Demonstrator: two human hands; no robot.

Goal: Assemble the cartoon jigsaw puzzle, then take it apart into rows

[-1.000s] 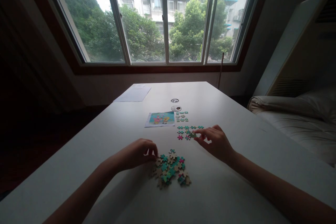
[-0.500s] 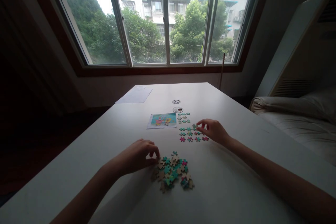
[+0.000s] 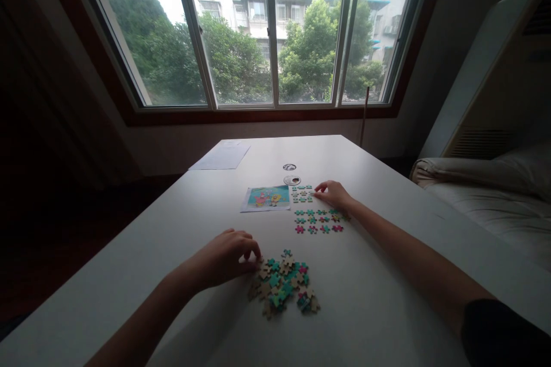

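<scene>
My right hand (image 3: pixel 333 194) reaches over the white table to the sorted puzzle pieces (image 3: pixel 311 220), which lie face up in short rows. Thumb and forefinger are pinched on a small puzzle piece (image 3: pixel 312 192) at the right end of the upper rows. At the left edge of a loose pile of puzzle pieces (image 3: pixel 282 284), my left hand (image 3: pixel 232 255) rests with curled fingers. Its thumb and fingertips are close together; anything between them is too small to make out. The pile mixes green, pink and bare cardboard sides.
A colourful cartoon picture sheet (image 3: pixel 267 198) lies left of the sorted rows. Two round items (image 3: pixel 290 167) sit farther back on the table (image 3: pixel 370 281). White paper (image 3: pixel 219 156) is at the far left corner. A sofa (image 3: pixel 486 189) stands to the right, a window beyond.
My right hand has moved away from me and slightly left, from the middle rows to the upper rows. My left hand has hardly moved beside the pile.
</scene>
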